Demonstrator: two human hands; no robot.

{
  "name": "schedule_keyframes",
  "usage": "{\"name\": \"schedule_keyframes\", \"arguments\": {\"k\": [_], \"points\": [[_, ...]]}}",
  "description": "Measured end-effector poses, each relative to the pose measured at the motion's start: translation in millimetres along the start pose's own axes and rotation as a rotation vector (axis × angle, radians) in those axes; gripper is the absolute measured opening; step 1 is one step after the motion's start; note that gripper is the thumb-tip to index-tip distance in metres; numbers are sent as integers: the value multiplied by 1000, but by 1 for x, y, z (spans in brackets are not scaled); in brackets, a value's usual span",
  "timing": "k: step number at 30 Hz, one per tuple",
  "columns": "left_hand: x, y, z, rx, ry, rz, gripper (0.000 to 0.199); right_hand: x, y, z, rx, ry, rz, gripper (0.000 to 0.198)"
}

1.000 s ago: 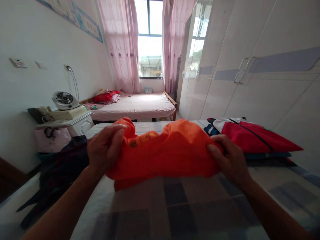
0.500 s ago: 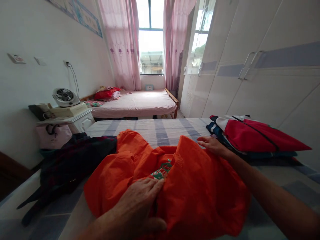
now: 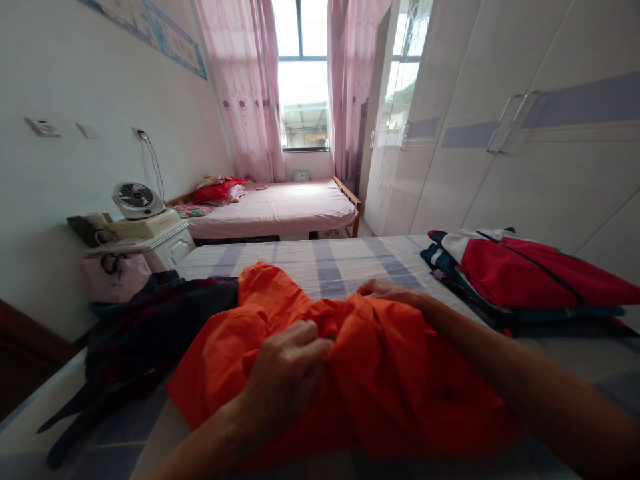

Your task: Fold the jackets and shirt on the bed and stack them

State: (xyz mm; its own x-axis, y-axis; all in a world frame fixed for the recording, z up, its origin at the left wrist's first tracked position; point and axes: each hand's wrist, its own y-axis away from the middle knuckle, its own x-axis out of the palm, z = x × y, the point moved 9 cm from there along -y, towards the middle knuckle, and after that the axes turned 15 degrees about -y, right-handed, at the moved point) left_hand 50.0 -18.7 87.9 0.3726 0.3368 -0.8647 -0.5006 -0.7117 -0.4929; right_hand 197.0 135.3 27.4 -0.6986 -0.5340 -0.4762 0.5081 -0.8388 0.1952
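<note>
A crumpled orange garment (image 3: 400, 373) lies in front of me on the checked bedsheet. My left hand (image 3: 293, 363) is closed over its middle, with thumb and fingers pinching the cloth. At its far edge, my right hand (image 3: 393, 292) is curled over the fabric and grips it; the cloth partly hides those fingers. To the left, touching the orange cloth, is a dark garment (image 3: 160, 327) with reddish plaid lines.
A stack of folded clothes with a red and white top (image 3: 530, 267) sits to the right. Beyond are a pink-covered bed (image 3: 285, 207) and a fan (image 3: 137, 199) on a cabinet. White wardrobes (image 3: 540, 180) line the right wall.
My left hand has gone from lying flat to a closed pinch. My right hand moved left onto the garment's far edge, and the raised orange flap has dropped, covering the green-and-white print.
</note>
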Motion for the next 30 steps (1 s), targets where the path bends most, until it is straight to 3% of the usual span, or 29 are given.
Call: {"name": "schedule_keyframes", "arguments": {"k": [3,6,7,9,11,14,16,18,21,23,26,28,30], "points": [[-73,-36,33,-83,-35,-355,20,-76,22,37,-178,-336,-387,15],[-130,-61,44,-35,-29,-675,18,-145,72,81,-424,-557,-722,11],[-141,-64,44,-14,-25,-749,17,-156,90,94,-490,-575,-774,10],[-147,-61,43,33,-15,-794,16,-159,117,109,-518,-549,-745,12],[-131,-51,43,102,-8,-643,16,-137,125,101,-383,-473,-539,21],[-73,-19,57,128,8,-156,24,-89,122,53,-135,-274,-194,39],[-37,11,75,69,46,139,27,-77,112,12,-61,-138,-154,45],[-21,37,87,13,83,289,27,-83,96,-26,-33,-37,-283,47],[-26,53,88,-40,46,270,23,-92,71,-65,-18,91,-481,49],[-26,57,75,-4,-59,243,44,-88,58,-81,15,150,-528,50],[-6,64,56,91,-298,233,77,-66,47,-94,96,140,-475,50],[6,66,57,94,-434,167,75,-45,47,-94,139,36,-380,46],[11,67,65,52,-486,103,56,-27,54,-86,154,-135,-281,40]]}}
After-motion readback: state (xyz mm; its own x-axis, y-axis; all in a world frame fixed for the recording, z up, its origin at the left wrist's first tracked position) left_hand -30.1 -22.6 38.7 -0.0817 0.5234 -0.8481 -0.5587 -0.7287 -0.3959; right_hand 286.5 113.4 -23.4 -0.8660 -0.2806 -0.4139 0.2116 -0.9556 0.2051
